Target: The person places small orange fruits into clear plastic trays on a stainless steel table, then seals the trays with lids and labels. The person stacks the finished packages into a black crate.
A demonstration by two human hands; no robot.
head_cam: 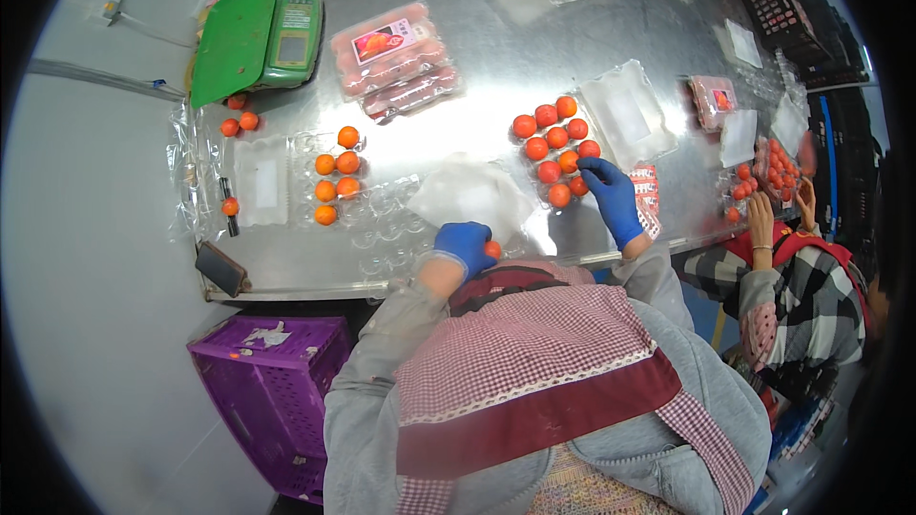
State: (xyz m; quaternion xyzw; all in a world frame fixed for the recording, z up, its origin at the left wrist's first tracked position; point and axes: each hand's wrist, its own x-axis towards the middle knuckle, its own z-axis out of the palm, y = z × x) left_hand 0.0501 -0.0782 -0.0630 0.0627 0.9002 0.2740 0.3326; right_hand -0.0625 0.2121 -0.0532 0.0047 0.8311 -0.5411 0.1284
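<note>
My left hand [465, 247], in a blue glove, is at the table's near edge with its fingers curled beside an orange-red fruit [492, 249]; whether it grips the fruit is unclear. My right hand [608, 193], also gloved in blue, has its fingertips at the right side of a clear plastic tray filled with rows of round fruit [557, 137]. Whether the fingers grip a fruit there cannot be made out. Between the hands lies a crumpled white foam sheet [469, 193]. Farther left, a clear tray holds several orange fruits [348, 162].
A green scale [293, 36] and closed fruit packs [390, 50] stand at the back left. A phone [220, 269] lies at the left corner, above a purple crate [272, 386]. A white padded liner [630, 114] lies at right. A co-worker's hands [760, 218] handle fruit farther right.
</note>
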